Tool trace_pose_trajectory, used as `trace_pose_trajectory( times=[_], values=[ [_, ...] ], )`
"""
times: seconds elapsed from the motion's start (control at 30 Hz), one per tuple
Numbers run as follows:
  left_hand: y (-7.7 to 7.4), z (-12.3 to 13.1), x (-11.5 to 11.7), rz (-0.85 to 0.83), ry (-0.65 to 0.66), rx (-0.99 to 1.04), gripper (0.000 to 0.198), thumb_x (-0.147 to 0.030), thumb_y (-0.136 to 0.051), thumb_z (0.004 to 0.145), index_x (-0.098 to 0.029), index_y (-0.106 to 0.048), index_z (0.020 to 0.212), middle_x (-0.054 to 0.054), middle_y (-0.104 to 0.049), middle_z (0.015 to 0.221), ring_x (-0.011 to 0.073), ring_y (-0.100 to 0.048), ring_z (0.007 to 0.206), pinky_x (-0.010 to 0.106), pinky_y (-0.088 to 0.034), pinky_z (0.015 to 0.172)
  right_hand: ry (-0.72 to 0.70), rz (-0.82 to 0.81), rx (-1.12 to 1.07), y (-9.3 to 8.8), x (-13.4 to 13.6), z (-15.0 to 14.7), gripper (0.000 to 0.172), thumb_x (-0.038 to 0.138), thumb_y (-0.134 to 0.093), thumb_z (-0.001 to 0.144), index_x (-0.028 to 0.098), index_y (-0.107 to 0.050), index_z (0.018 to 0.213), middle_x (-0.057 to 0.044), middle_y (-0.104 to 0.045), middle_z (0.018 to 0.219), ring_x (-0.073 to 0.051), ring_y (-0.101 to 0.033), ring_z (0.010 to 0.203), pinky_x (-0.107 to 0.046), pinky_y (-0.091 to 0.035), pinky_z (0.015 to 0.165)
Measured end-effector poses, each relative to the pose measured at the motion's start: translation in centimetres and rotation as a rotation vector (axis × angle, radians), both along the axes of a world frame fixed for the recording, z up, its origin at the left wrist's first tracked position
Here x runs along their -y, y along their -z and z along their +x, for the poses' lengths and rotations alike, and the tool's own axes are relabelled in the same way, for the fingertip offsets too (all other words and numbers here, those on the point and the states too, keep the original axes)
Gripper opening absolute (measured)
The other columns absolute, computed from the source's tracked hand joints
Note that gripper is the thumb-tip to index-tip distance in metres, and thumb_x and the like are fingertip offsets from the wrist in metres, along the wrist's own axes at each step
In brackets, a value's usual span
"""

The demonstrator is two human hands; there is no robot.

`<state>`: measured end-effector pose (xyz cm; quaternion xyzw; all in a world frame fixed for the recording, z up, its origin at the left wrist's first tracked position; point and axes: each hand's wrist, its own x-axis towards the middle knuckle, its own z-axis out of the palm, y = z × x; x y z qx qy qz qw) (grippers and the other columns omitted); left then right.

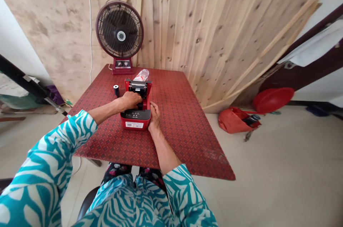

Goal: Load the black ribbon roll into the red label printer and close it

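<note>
Two hands on red label printer (136,120): left hand (131,100) gripping open top, right hand (154,116) flat against side; sticker (134,124) unreadable.

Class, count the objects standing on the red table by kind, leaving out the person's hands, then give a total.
On the red table:
Printer: 1
Desk fan: 1
Plastic bottle: 1
Black roll: 1
Total: 4
</note>
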<state>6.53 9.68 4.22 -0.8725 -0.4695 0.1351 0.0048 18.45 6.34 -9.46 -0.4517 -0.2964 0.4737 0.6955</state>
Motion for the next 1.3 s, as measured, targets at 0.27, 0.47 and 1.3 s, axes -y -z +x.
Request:
trace_pose_trajectory(
  times=[0.27,0.47,1.3],
  values=[
    [0.2,-1.0,0.2,0.066,-0.066,0.199,0.031,-0.020,-0.070,0.077,-0.023,-0.074,0.108,0.014,-0.073,0.110,0.0339,-0.068,0.106,0.040,-0.053,0.088,-0.007,0.013,0.014,0.5,-0.2,0.3,0.042,0.050,-0.064,0.074,0.022,-0.069,0.104,-0.002,-0.072,0.099,-0.017,-0.062,0.094,-0.029,-0.049,0.081],
    [-0.6,-1.0,0.4,0.065,-0.051,0.136,0.035,-0.027,-0.063,0.080,-0.022,-0.073,0.113,0.013,-0.073,0.110,0.0321,-0.068,0.105,0.037,-0.051,0.086,-0.029,0.008,0.013,0.6,0.0,0.3,0.045,0.051,-0.064,0.074,0.020,-0.068,0.107,-0.002,-0.072,0.101,-0.016,-0.062,0.091,-0.029,-0.048,0.082],
    [5.3,-18.2,-2.2,-0.016,-0.575,1.110,0.039,-0.034,-0.060,0.061,-0.017,-0.062,0.096,0.001,-0.064,0.077,0.0147,-0.055,0.064,0.025,-0.042,0.058,-0.004,-0.083,-0.080,-0.7,0.7,0.4,0.045,0.048,-0.072,0.064,0.020,-0.069,0.099,0.003,-0.070,0.078,-0.011,-0.058,0.064,-0.025,-0.046,0.064]
  ],
)
